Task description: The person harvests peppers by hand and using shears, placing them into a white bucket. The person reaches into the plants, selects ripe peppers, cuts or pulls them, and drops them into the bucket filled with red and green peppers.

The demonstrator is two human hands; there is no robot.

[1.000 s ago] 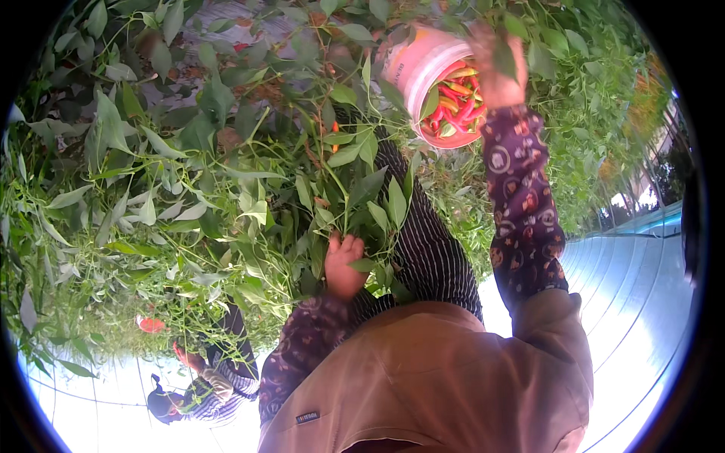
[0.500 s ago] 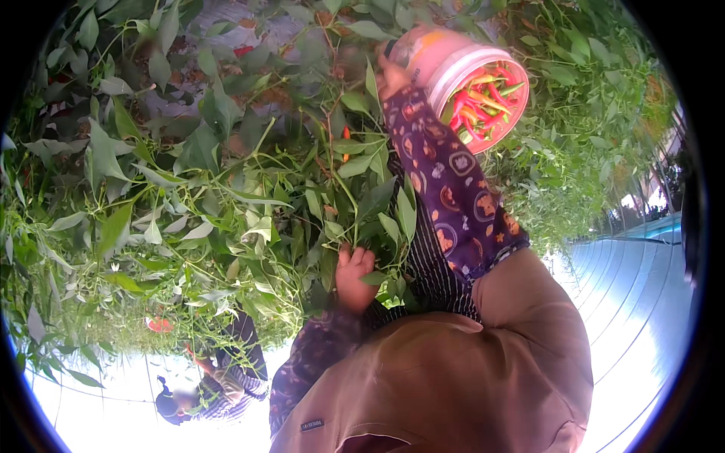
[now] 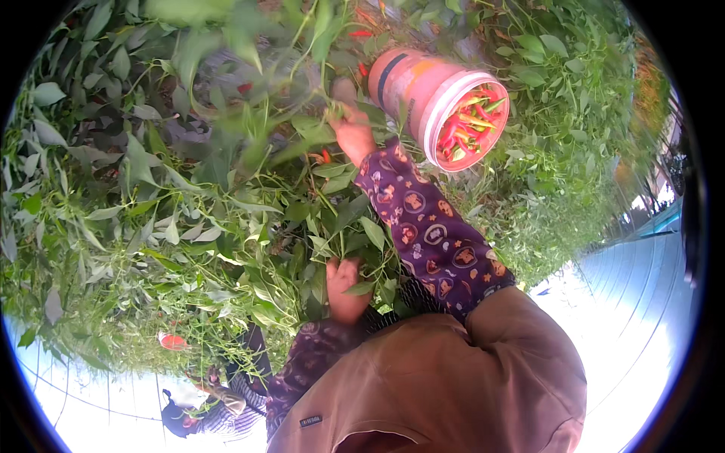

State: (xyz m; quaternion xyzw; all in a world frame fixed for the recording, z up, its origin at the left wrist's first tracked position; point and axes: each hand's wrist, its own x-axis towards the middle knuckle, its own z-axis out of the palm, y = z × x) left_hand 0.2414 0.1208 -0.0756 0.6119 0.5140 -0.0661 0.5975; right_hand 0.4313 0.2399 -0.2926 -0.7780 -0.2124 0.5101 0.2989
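My left hand (image 3: 346, 293) is low in the middle of the plants, with its fingers curled round a green chili plant stem (image 3: 341, 245). Further up, my right hand (image 3: 353, 134) reaches into the foliage just left of a pink bucket (image 3: 411, 79). Leaves and blur cover its fingertips, so I cannot make out whether they grip anything. Tilted with its mouth toward me, the bucket holds many red, orange and green chilies (image 3: 472, 124). A small red chili (image 3: 326, 155) hangs among the leaves below my right hand.
Dense chili plants (image 3: 151, 204) fill the left and middle. Red chilies (image 3: 361, 34) show near the bucket's far end. Another person (image 3: 226, 404) is at the lower left, near a red container (image 3: 173, 342). Pale sheeting (image 3: 627, 302) curves along the right.
My right hand has left the bucket and moved left and down into the leaves. The bucket appears slightly further left and lower. My left hand stays at the stem.
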